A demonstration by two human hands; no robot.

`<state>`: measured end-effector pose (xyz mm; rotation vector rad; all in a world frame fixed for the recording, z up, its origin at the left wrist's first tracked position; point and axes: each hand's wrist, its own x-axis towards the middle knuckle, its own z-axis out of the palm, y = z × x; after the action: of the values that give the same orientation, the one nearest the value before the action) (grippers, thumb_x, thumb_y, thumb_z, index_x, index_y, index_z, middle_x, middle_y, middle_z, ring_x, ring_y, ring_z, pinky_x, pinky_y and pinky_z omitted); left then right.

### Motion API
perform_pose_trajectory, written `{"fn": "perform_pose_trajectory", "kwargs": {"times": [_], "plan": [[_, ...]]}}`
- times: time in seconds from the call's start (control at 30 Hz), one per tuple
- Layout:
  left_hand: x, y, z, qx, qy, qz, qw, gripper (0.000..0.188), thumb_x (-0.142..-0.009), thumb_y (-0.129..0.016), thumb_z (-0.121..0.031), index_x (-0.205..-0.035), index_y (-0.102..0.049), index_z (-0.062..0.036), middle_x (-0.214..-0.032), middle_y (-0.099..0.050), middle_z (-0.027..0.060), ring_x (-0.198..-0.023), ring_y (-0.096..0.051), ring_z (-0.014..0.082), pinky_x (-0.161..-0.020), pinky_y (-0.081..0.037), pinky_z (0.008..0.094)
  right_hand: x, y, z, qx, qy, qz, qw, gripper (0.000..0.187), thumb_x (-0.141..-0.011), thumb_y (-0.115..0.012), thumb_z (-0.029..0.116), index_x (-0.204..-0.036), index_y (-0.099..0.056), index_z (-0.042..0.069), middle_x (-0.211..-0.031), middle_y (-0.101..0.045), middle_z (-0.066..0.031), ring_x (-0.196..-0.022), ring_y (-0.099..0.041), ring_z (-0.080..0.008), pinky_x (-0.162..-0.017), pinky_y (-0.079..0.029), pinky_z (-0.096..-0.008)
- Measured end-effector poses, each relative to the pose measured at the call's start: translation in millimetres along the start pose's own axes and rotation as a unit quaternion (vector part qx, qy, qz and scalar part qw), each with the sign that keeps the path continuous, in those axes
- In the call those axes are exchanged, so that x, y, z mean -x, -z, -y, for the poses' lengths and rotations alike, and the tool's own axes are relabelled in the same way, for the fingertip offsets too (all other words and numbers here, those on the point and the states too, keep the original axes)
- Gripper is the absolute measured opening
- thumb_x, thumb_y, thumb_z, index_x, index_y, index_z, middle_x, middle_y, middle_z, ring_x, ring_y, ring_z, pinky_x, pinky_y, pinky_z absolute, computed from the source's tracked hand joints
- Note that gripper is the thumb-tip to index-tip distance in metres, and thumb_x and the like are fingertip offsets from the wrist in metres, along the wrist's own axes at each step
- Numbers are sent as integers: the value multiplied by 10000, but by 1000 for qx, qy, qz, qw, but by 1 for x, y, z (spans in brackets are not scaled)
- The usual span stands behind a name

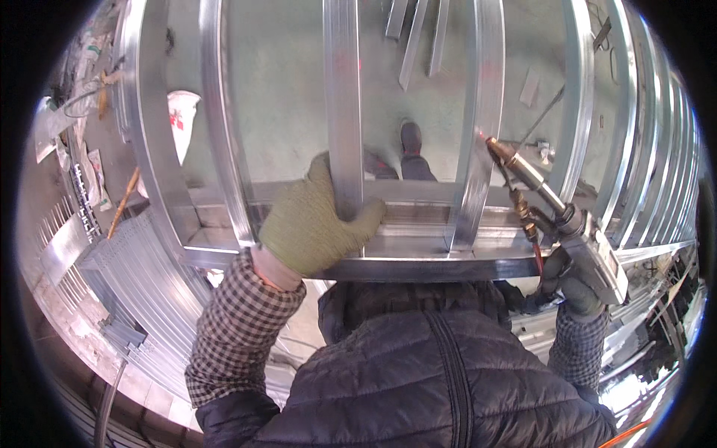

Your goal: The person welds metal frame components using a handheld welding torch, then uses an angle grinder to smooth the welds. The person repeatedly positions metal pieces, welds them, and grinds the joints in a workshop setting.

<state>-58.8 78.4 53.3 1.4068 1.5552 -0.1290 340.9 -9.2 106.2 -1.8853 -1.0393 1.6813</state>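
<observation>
Concrete floor below; left hand [317,224] grip clamps a metal frame bar [343,112], right hand [571,287] grip wraps a welding torch [556,213].

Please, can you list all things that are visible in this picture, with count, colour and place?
Metal frame: one, silver, centre, several upright bars on a horizontal rail.
Welding torch: one, silver with brass tip, right, tip at an upright bar.
Loose metal strips: a few, silver, on the floor at top.
Stacked metal profiles: many, silver, lower left.
White bag: one, white with red marks, upper left floor.
Shoes: one clear, dark, seen through the frame.
Jacket: one, dark quilted, bottom.
Left hand: green glove, grips the middle bar.
Right hand: dark glove, holds the torch.
</observation>
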Motion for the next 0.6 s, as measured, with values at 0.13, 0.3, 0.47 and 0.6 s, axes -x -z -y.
{"fn": "perform_pose_trajectory", "kwargs": {"times": [0.13, 0.3, 0.47, 0.6], "plan": [[7, -1, -9, -55, -5, -44, 997, 864, -908, -723, -467, -1414, -431, 171, -918, -745, 325, -806, -768, 468, -760, -642, 488, -3, 2, -7, -19, 58, 27, 998, 440, -678, -847, 6, -1104, -735, 17, -909, -755, -57, -815, -724, -170, -706, -609, -335], [29, -13, -26, -115, 22, -108, 987, 918, -857, -757, -501, -1441, -467, 146, -1067, -737, 345, -980, -755, 470, -894, -610, 498, -13, 8, -24, -193, 118, 145, 963, 424, -899, -828, 58, -1274, -666, -55, -1030, -755, -113, -906, -737, -197, -763, -625, -319], [28, -20, -26, -139, 71, -95, 983, 933, -848, -773, -512, -1434, -468, 146, -1064, -733, 328, -1013, -738, 466, -929, -588, 505, -21, 15, -35, -220, 125, 199, 947, 515, -928, -851, 155, -1359, -626, -16, -1052, -758, -102, -914, -739, -172, -769, -628, -314], [26, -20, -29, -135, 107, -82, 982, 911, -855, -773, -510, -1415, -479, 145, -1127, -714, 333, -1071, -720, 469, -980, -562, 515, -26, 16, -37, -234, 105, 220, 941, 537, -919, -851, 117, -1379, -608, -17, -1050, -755, -107, -941, -731, -178, -813, -616, -334]]}}
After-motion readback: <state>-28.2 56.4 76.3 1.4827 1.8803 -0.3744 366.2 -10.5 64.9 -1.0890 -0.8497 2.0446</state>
